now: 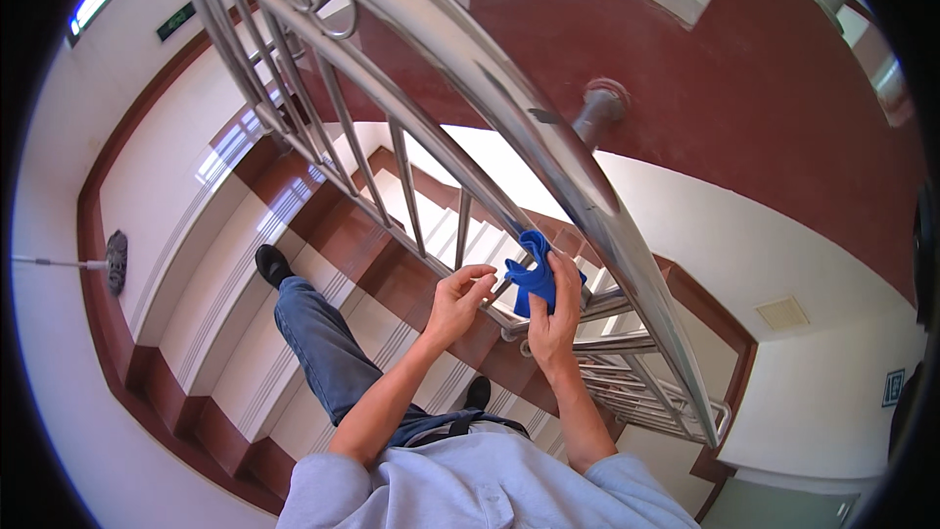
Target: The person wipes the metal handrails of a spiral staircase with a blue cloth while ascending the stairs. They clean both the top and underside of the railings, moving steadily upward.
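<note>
My right hand [554, 308] holds a crumpled blue cloth [540, 281] between thumb and fingers, beside the lower rail and an upright of a stainless steel stair railing [411, 114]. To the left of the cloth, my left hand [461, 301] is raised with bent fingers, thumb and index fingertips close together, near the foot of the balusters. It holds nothing that I can make out. The thick polished handrail [587, 198] curves past on the far side of both hands, with dark reflections on it. Whether the cloth touches the metal behind it is partly hidden.
White stair treads [220, 323] with grooved edges and red-brown borders run under my feet. At the far left a grey fluffy duster [117, 262] on a pole touches the steps near the wall. Another flight [455, 235] shows below through the railing. A green door [778, 503] stands lower right.
</note>
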`<state>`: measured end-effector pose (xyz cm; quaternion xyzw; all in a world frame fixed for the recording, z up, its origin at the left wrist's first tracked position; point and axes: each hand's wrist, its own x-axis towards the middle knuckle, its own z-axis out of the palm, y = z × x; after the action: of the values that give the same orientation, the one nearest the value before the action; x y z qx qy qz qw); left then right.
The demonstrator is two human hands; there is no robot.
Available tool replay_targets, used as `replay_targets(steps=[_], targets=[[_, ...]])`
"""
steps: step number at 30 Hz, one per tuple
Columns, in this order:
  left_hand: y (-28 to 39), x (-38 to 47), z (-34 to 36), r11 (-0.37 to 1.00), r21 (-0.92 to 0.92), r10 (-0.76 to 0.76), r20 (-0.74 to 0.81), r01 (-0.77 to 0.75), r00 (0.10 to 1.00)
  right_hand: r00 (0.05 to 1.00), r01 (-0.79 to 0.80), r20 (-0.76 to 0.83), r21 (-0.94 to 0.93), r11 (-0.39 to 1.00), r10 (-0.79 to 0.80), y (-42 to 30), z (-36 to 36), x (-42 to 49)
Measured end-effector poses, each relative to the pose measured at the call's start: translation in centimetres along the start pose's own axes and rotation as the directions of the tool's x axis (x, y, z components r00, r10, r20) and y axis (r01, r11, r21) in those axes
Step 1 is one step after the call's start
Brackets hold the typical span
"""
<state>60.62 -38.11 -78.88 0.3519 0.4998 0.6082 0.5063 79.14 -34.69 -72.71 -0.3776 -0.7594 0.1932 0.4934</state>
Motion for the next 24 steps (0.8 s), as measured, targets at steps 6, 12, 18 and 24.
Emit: replay_targets(steps=[6,12,18,24], targets=[[0.2,-1.9,-0.5,0.984,-0.109,0.138,-0.018,-0.140,0.990,0.959,-0.143,0.270,0.211,0.967,0.083,-2.9,3.5,-1.3],[-1.5,-4.5,0.3,0.761,-0.632,-0.212,-0.031,0.145,0.977,0.888,-0.150,0.456,0.175,0.973,0.054,-2.6,7.0,-2.2],[-1.6,-2.6,-2.7,0.692,-0.693,-0.261,0.017,0.200,0.965,0.865,-0.118,0.498,0.076,0.990,0.065,-2.7,8.2,0.0],[-2.2,3.7,-5.9,0.708,-0.700,-0.040,-0.166,-0.089,0.985,0.964,0.134,0.228,0.041,0.990,-0.140,-2.7,4.2,3.8]])
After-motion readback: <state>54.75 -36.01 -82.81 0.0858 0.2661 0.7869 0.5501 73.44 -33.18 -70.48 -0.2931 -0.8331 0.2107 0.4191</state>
